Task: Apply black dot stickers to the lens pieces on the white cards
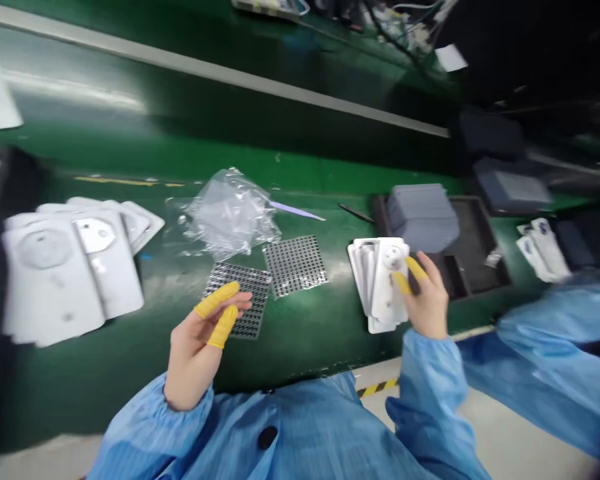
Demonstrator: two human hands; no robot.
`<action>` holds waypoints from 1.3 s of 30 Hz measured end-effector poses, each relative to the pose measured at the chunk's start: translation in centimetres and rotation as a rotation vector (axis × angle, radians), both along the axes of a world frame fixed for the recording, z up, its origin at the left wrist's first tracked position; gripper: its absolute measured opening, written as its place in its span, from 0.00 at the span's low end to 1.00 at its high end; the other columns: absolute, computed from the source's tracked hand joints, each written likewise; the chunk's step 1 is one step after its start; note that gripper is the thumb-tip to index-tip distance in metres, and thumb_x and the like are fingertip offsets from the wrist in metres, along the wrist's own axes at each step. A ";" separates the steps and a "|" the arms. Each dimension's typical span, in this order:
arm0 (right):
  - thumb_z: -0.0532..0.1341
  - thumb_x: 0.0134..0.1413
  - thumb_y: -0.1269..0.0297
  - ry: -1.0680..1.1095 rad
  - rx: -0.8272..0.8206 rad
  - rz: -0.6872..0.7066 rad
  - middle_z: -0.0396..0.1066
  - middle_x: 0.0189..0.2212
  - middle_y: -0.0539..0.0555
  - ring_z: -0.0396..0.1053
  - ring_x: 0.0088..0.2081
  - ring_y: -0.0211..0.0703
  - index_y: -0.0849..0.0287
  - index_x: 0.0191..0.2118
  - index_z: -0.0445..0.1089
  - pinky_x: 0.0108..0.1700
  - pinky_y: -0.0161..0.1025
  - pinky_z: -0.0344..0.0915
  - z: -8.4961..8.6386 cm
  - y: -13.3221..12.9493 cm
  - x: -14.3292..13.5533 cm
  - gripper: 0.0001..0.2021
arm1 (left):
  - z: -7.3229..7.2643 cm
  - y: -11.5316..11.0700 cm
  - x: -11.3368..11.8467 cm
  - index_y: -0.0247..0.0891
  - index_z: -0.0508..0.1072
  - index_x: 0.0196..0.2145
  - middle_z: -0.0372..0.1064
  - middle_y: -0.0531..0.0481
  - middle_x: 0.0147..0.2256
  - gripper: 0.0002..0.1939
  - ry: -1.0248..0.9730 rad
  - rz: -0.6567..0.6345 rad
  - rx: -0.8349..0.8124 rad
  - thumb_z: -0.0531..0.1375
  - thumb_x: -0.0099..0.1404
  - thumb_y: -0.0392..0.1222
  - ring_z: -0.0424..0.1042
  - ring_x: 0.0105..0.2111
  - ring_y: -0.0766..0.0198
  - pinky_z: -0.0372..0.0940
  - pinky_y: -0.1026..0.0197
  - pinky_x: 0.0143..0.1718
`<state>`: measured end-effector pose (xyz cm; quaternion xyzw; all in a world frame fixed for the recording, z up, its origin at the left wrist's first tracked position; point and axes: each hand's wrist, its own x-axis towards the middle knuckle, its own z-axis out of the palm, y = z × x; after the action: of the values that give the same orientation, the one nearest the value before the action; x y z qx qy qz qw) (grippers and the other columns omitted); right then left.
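Observation:
Yellow finger cots cover fingertips on both of my hands. My left hand (200,340) is over the near edge of a black dotted sheet (250,313), its thumb and fingers apart with nothing between them. A second dotted sheet (296,265) lies beside the first. My right hand (425,293) is at the right side of a stack of white phone-shaped pieces (389,287), thumb and index fingertip at the top piece; whether they grip it cannot be made out. Larger white phone-shaped pieces (60,287) lie overlapping at the left.
Clear plastic bags (230,213) lie behind the sheets, near purple tweezers (297,211) and black tweezers (356,213). A black tray (480,247) holds grey pieces (423,217). At right, a person's blue sleeve (565,320) is near more white pieces (545,250).

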<state>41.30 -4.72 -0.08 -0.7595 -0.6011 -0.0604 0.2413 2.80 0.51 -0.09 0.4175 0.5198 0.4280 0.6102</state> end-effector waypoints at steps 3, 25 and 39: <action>0.61 0.57 0.65 -0.062 -0.035 0.050 0.66 0.57 0.61 0.67 0.56 0.56 0.57 0.54 0.68 0.57 0.55 0.65 2.0 -1.5 -2.9 0.19 | -0.6 0.1 -2.3 0.38 0.73 0.48 0.78 0.46 0.43 0.15 0.068 0.173 0.029 0.62 0.63 0.40 0.77 0.41 0.60 0.72 0.61 0.44; 0.60 0.58 0.72 0.694 -0.119 0.923 0.65 0.56 0.64 0.64 0.58 0.49 0.57 0.57 0.63 0.56 0.51 0.68 -3.3 3.7 -23.0 0.20 | -2.1 -0.8 -2.4 0.30 0.58 0.58 0.79 0.44 0.34 0.40 -0.020 0.185 -0.288 0.70 0.53 0.47 0.79 0.36 0.56 0.73 0.55 0.42; 0.49 0.59 0.78 0.234 -0.002 0.960 0.72 0.38 0.64 0.69 0.42 0.47 0.67 0.35 0.71 0.46 0.47 0.72 -3.5 4.4 -23.9 0.13 | -1.6 -1.3 -1.3 0.33 0.71 0.47 0.79 0.46 0.28 0.30 0.257 0.138 -0.276 0.69 0.47 0.48 0.79 0.33 0.50 0.73 0.50 0.40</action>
<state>17.41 -0.29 -3.61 -0.3986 -0.8521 0.1439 0.3071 1.48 -0.82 -1.69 0.3446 0.6744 0.3365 0.5596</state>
